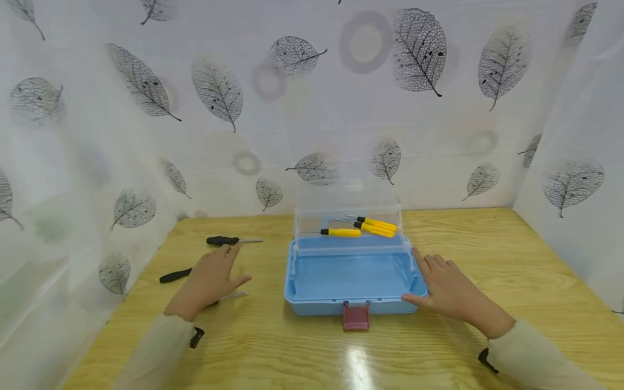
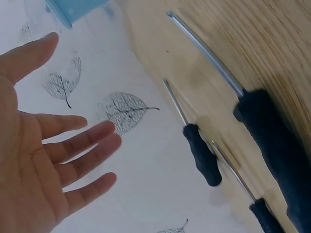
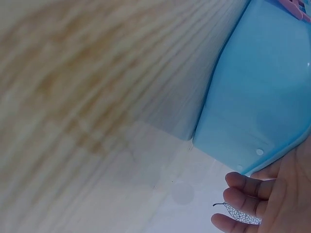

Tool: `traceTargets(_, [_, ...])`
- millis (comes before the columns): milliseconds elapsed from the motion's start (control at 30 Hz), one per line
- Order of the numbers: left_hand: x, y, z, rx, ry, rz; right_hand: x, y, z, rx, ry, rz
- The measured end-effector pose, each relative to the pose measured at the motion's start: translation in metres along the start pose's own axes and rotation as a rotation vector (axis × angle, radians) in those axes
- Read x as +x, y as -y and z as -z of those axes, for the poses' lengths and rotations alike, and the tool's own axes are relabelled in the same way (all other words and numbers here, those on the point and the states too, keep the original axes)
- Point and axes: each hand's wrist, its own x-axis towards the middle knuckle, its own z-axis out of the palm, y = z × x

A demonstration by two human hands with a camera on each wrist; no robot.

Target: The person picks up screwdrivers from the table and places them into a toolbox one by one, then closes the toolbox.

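Observation:
My left hand (image 1: 209, 279) hovers over the table's left side, fingers spread, holding nothing. Around it lie three black-handled screwdrivers: one behind the fingertips (image 1: 222, 240), one to the left (image 1: 175, 275), and one largely hidden under the hand, its shaft (image 1: 236, 296) showing. In the left wrist view all three appear, the nearest screwdriver (image 2: 272, 145) largest. A blue toolbox (image 1: 351, 309) stands with its lid up. My right hand (image 1: 446, 284) touches its right end, thumb at the front corner. Three yellow-handled screwdrivers (image 1: 343, 233) lie in the clear raised tray (image 1: 317, 251).
The toolbox's clear lid (image 1: 348, 197) leans back near the leaf-patterned curtain (image 1: 317, 119) behind the table. A pink latch (image 1: 356, 318) hangs down at the box's front. Wood-grain tabletop (image 1: 507, 265) extends to the right of the box.

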Motion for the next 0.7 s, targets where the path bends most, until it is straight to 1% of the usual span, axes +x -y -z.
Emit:
traceTargets(100, [0.000,0.010,0.001,-0.008,-0.024,-0.002,0.000,0.000,0.001,0.003,0.005,-0.003])
traceTargets(233, [-0.001,0.021,0.000,-0.094,-0.037,0.019,0.000,0.000,0.001,0.007,0.024,-0.019])
traceTargets(333, [-0.003,0.028,0.002,-0.223,-0.028,0.054,0.001,0.000,0.000,0.008,0.032,-0.026])
traceTargets(433, [-0.005,0.035,0.004,-0.399,-0.023,0.107,0.001,0.000,-0.001,0.010,0.033,-0.027])
traceTargets(500, [-0.006,0.039,0.006,-0.497,-0.024,0.129,0.001,0.000,-0.002,0.013,0.034,-0.025])
traceTargets(567, [-0.008,0.045,0.007,-0.563,-0.027,0.143,0.001,0.000,-0.002,0.015,0.034,-0.023])
traceTargets(700, [-0.011,0.056,0.007,-0.630,-0.024,0.161,0.001,0.000,-0.002,0.012,0.034,-0.018])
